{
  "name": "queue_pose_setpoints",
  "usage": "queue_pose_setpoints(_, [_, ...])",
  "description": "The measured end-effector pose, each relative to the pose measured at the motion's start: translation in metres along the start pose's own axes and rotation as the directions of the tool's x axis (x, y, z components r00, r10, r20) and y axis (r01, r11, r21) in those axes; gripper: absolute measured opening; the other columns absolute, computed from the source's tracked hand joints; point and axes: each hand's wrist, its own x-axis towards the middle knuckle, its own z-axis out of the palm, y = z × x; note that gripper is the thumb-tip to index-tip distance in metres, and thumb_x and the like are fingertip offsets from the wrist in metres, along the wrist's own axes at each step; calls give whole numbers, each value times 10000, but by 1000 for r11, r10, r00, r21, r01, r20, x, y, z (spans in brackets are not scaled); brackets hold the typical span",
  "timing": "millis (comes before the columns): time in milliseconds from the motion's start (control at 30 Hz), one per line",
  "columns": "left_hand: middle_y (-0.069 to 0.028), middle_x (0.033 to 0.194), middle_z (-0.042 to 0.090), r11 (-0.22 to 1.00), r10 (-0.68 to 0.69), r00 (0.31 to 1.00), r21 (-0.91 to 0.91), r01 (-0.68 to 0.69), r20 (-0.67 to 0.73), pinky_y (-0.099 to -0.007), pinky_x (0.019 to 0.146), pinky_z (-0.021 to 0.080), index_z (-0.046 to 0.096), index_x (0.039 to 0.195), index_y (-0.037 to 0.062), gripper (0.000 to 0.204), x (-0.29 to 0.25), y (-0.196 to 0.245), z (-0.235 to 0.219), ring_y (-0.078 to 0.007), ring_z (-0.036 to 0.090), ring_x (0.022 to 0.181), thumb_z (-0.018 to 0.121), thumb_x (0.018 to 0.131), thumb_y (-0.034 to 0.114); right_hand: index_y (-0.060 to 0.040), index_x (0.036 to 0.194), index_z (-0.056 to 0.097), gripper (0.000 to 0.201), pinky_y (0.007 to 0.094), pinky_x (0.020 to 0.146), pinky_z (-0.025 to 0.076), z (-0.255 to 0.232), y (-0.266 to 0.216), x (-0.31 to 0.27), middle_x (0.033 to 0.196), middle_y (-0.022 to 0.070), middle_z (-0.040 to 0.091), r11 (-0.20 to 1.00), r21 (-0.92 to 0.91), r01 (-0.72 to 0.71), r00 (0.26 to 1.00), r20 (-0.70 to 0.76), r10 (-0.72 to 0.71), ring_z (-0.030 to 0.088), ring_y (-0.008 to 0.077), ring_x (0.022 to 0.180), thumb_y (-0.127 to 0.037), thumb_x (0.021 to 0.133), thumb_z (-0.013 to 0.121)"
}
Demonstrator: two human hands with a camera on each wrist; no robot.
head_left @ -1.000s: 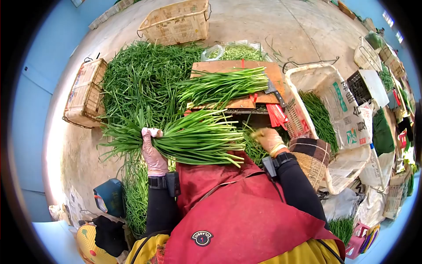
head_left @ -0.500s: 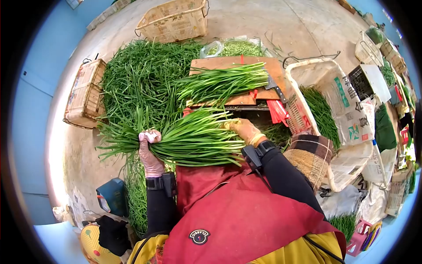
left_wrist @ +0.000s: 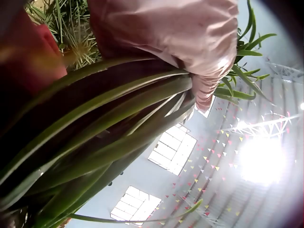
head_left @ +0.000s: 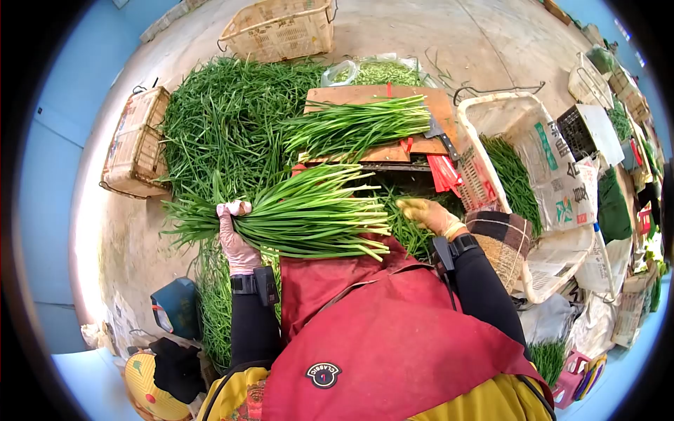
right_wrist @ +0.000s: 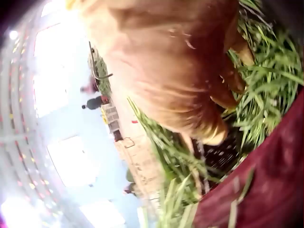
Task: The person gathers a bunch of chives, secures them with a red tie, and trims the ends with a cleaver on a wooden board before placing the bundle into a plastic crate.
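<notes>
My left hand (head_left: 237,240), in a pale pinkish glove, grips a thick bunch of garlic chives (head_left: 302,217) around its leafy part. The pale stem ends fan out to the right above the red apron (head_left: 379,337). In the left wrist view, the gloved fingers wrap round the long flat leaves (left_wrist: 104,114). To the right of the stem ends is my right hand (head_left: 430,216), in a yellowish glove, apart from the bunch and over loose greens. Its fingers are loosely bent, and nothing shows in them. Another bunch (head_left: 365,126) lies on the wooden board (head_left: 337,96) ahead.
A knife (head_left: 441,135) rests at the board's right end, with red strips (head_left: 442,174) below it. A large heap of chives (head_left: 232,119) spreads at the left. Plastic crates stand left (head_left: 135,137), behind (head_left: 281,31) and right (head_left: 484,168), the right one holding greens.
My right hand reached in to the stem ends half a second ago and has since drawn back to the right. My left hand keeps its grip on the bunch, having shifted slightly left.
</notes>
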Motion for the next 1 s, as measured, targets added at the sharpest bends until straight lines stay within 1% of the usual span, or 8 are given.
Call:
queue_pose_setpoints(100, [-24, 826, 526, 996, 20, 995, -86, -12, 95, -332, 840, 447, 516, 846, 98, 257, 8, -9, -13, -186, 508, 827, 516, 1026, 280, -95, 1147, 691, 348, 267, 836, 487, 31, -54, -3, 1102, 22, 694, 926, 362, 103, 984, 101, -149, 614, 148, 987, -356, 936, 600])
queue_pose_setpoints(167, [-26, 835, 520, 986, -47, 996, -157, 59, 78, -336, 836, 443, 505, 838, 102, 256, 12, -9, -16, -185, 501, 821, 517, 1024, 277, -75, 1131, 690, 340, 287, 858, 492, 50, -66, 13, 1098, 20, 692, 930, 343, 135, 927, 288, -241, 606, 139, 995, -346, 951, 592])
queue_pose_setpoints(200, [-26, 836, 513, 993, 8, 994, -121, 5, 110, -335, 830, 439, 498, 833, 103, 263, 9, -6, 0, -182, 493, 815, 522, 1021, 285, -48, 1090, 694, 337, 304, 847, 502, 57, -41, 36, 1021, 23, 703, 908, 104, 406, 883, 213, -419, 612, 122, 934, -339, 941, 614])
queue_pose_setpoints(367, [-23, 827, 495, 1000, 0, 983, -11, 2, 185, -324, 803, 425, 484, 824, 101, 277, -4, 13, 39, -174, 481, 800, 573, 989, 305, -22, 1030, 703, 232, 267, 757, 490, 52, -68, 20, 957, 25, 711, 921, 380, 82, 975, 161, -153, 614, 114, 842, -139, 833, 738])
queue_pose_setpoints(500, [-29, 829, 521, 999, -53, 974, 15, 51, 219, -320, 811, 447, 529, 867, 79, 253, -4, 0, 32, -185, 511, 807, 630, 959, 291, -16, 1039, 699, 239, 255, 716, 498, 50, -85, 7, 930, 19, 712, 982, 173, 81, 993, 76, -95, 620, 102, 790, -95, 816, 727])
queue_pose_setpoints(733, [-29, 822, 528, 998, -66, 980, 5, 66, 189, -313, 797, 466, 524, 839, 85, 237, -2, -4, 27, -174, 525, 805, 615, 967, 263, -24, 1098, 680, 314, 292, 813, 507, 48, -49, 16, 1046, 77, 708, 969, 36, 243, 929, 280, -243, 640, 154, 941, -127, 807, 738])
queue_pose_setpoints(867, [-18, 806, 514, 995, -11, 992, 104, -2, 128, -293, 771, 453, 510, 834, 94, 265, -8, 3, 36, -161, 513, 784, 575, 990, 297, -13, 1005, 710, 267, 318, 747, 534, 43, -35, 14, 903, 106, 728, 948, -268, 169, 986, 47, -163, 672, 173, 808, -89, 750, 704])
queue_pose_setpoints(1000, [33, 799, 527, 994, -88, 987, 45, 95, -137, -255, 708, 455, 556, 870, 123, 298, 3, 3, 22, -100, 511, 736, 508, 1024, 374, -76, 890, 758, 221, 345, 743, 551, 4, 55, 17, 843, 92, 737, 807, -585, 75, 975, -128, -183, 696, 202, 774, -156, 683, 765])
